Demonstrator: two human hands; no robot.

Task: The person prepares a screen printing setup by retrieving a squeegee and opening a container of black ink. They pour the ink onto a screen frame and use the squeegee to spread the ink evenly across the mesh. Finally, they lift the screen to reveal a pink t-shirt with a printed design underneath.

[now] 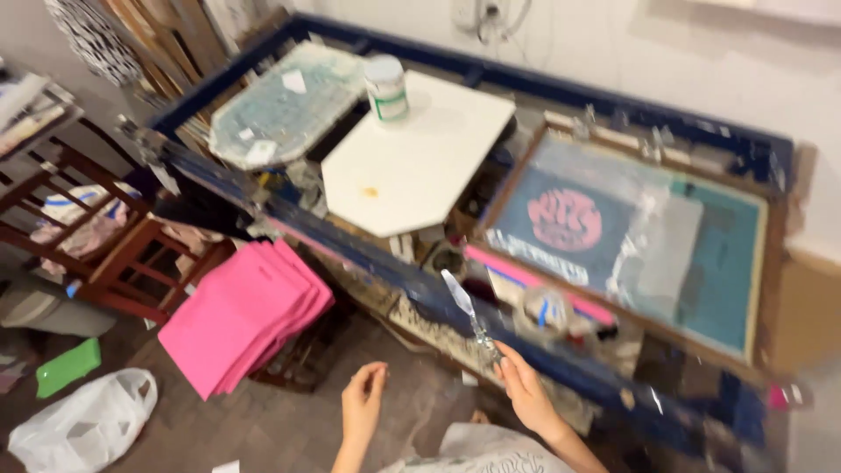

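The left hand (362,405) is hanging loosely curled and empty at six o'clock while the right hand (524,391) is pinching a blurred palette knife (467,314), its blade pointing toward eleven o'clock over the blue press frame (385,258), details smeared.

A screen-printing workshop: framed mesh screen (626,232) clamped on the blue press frame (412,280), white platen (416,162) beside it.
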